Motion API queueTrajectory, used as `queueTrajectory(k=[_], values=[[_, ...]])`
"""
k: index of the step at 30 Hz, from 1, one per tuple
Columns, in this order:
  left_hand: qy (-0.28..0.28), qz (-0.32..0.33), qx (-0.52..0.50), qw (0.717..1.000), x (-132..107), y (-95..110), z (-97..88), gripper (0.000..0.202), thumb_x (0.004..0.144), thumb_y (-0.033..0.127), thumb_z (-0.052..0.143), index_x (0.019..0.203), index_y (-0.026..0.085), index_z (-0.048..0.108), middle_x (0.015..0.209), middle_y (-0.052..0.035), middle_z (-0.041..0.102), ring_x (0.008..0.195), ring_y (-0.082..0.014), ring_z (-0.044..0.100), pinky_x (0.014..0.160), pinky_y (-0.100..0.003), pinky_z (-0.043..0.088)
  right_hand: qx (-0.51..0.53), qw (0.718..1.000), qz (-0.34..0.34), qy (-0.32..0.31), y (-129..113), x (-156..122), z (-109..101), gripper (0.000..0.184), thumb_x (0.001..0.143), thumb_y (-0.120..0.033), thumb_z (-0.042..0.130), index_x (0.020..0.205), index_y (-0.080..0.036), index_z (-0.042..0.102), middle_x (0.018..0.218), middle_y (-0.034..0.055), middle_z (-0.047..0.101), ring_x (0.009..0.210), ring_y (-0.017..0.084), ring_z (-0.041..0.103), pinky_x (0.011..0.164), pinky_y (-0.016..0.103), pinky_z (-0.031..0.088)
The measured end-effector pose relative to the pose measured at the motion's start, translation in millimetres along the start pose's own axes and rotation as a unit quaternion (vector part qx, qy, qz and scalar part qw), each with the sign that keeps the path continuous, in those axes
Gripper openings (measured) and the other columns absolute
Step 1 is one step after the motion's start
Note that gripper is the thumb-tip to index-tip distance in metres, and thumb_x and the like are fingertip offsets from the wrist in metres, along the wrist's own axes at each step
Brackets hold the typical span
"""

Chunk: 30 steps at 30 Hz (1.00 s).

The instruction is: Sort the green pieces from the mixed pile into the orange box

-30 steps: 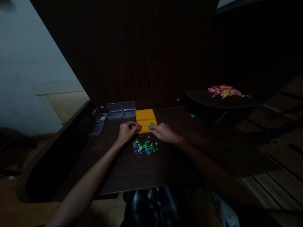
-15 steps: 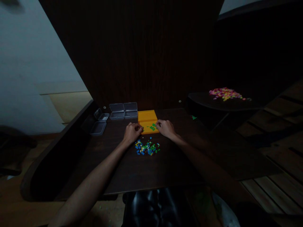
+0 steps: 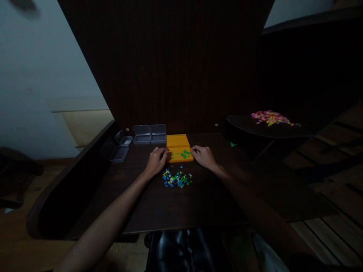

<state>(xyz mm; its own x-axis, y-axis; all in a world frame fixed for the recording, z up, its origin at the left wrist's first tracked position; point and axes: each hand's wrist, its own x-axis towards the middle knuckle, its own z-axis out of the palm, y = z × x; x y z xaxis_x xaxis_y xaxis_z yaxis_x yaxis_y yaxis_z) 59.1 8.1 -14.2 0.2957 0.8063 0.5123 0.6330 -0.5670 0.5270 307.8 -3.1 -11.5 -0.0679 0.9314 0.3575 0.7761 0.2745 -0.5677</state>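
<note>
Box, yellow, open, green pieces inside; hands at either side, curled narrow, any hold unclear.

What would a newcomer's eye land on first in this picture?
Probably the open yellow box on the dark desk, with green pieces in its near half and the left hand and right hand at either side. Nearer the person lies a loose pile of blue, green, yellow and white bits. Far right, a pink-and-yellow heap stands out on a dark surface.
</note>
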Motion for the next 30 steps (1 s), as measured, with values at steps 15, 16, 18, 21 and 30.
queueTrajectory(k=[15,16,18,21,30], values=[[-0.186,0.159,-0.09,0.965,-16,19,-6.7,0.016,0.074,0.009,0.058,0.077,0.017,0.071,0.063,0.0008,0.056,0.069,-0.0148,0.052,0.069,-0.026,0.042,0.139,0.916,-0.162,-0.34,-15,-13,-8,0.025,0.077,-0.033,0.064,0.083,-0.01,0.072,0.049,-0.0076,0.036,0.046,0.006,0.031,0.049,0.021,0.025],[-0.195,0.163,-0.088,0.963,-17,20,-6.5,0.015,0.074,0.009,0.058,0.077,0.017,0.071,0.063,0.0009,0.056,0.068,-0.0143,0.052,0.069,-0.026,0.041,0.135,0.915,-0.164,-0.344,-15,-13,-8,0.025,0.077,-0.034,0.065,0.083,-0.01,0.073,0.049,-0.0077,0.035,0.045,0.006,0.031,0.049,0.021,0.024],[-0.208,0.164,-0.083,0.961,-17,19,-5.8,0.014,0.073,0.009,0.059,0.077,0.016,0.071,0.064,0.0009,0.056,0.067,-0.0138,0.051,0.069,-0.026,0.041,0.122,0.912,-0.172,-0.351,-16,-14,-8,0.025,0.077,-0.033,0.065,0.083,-0.011,0.073,0.049,-0.0079,0.035,0.045,0.006,0.031,0.049,0.02,0.024],[-0.215,0.164,-0.075,0.96,-18,19,-4.9,0.013,0.074,0.01,0.059,0.077,0.017,0.07,0.065,0.0009,0.056,0.067,-0.0135,0.051,0.069,-0.026,0.041,0.098,0.913,-0.176,-0.354,-18,-14,-10,0.022,0.076,-0.031,0.066,0.083,-0.012,0.074,0.048,-0.0079,0.037,0.046,0.006,0.032,0.05,0.021,0.026],[-0.161,0.131,-0.038,0.977,-13,18,-14.2,0.023,0.072,0.009,0.056,0.089,0.016,0.07,0.07,-0.0007,0.06,0.073,-0.0168,0.054,0.071,-0.028,0.044,0.095,0.921,-0.14,-0.352,-25,-17,-11,0.018,0.078,-0.027,0.063,0.083,-0.013,0.073,0.052,-0.0065,0.041,0.048,0.006,0.035,0.051,0.021,0.027]])
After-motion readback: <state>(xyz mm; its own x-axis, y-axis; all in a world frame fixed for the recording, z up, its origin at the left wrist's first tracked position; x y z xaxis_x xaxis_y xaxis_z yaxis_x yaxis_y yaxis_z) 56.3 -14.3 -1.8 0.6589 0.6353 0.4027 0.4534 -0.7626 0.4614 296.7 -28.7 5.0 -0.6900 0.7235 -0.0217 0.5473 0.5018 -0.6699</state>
